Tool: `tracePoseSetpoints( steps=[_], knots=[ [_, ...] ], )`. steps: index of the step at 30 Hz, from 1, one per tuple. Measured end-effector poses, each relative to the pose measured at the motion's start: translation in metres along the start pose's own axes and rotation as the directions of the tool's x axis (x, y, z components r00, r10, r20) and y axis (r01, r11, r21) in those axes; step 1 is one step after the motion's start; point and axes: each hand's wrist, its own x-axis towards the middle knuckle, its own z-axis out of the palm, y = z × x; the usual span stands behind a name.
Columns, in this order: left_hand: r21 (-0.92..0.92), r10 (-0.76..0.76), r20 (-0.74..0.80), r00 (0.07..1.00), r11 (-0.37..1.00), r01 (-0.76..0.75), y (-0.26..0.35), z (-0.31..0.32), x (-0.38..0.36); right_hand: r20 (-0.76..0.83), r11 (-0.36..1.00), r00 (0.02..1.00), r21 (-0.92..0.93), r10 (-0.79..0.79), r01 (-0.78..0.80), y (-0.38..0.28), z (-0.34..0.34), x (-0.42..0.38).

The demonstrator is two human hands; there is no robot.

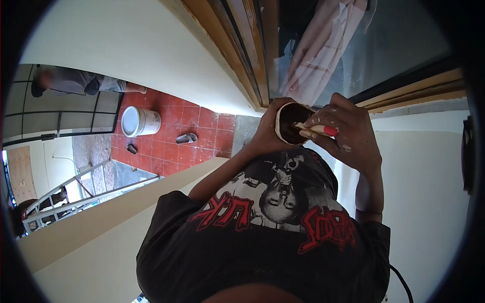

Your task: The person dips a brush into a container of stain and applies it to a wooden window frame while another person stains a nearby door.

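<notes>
Close in front of my chest, my left hand [268, 129] is wrapped round a round cup [279, 123] with a pale rim and a dark brown inside. My right hand [348, 129] grips a brush by its wooden handle [328, 131], which has a red end. The brush's other end points into the cup's mouth; its bristles cannot be made out. Pale smears mark the fingers of my right hand. Both hands are close together beside the window frame [262, 70].
Window glass [394, 45] reflects pink cloth. On the red tiled floor [172, 111] are a white bucket [141, 121] and dark shoes [187, 138]. One person [76, 82] is at the upper left, another [48, 202] beside a metal ladder [91, 202] at lower left.
</notes>
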Motion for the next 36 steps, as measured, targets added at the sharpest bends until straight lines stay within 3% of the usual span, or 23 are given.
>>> tracePoseSetpoints(
  steps=[4,19,36],
  knots=[
    [0.107,0.02,-0.023,1.0,0.994,-0.017,-0.003,0.011,0.0,0.132,0.997,0.989,-0.039,0.066,-0.061,0.005,-0.006,-0.003],
    [0.16,-0.047,-0.041,0.998,0.986,0.053,0.0,0.02,-0.004,0.249,0.991,0.964,-0.113,0.096,-0.069,0.015,0.002,-0.005],
    [0.185,-0.053,-0.05,0.997,0.981,0.061,-0.005,0.034,0.004,0.115,0.997,0.991,0.008,0.071,-0.073,0.033,-0.004,-0.02]
  ],
)
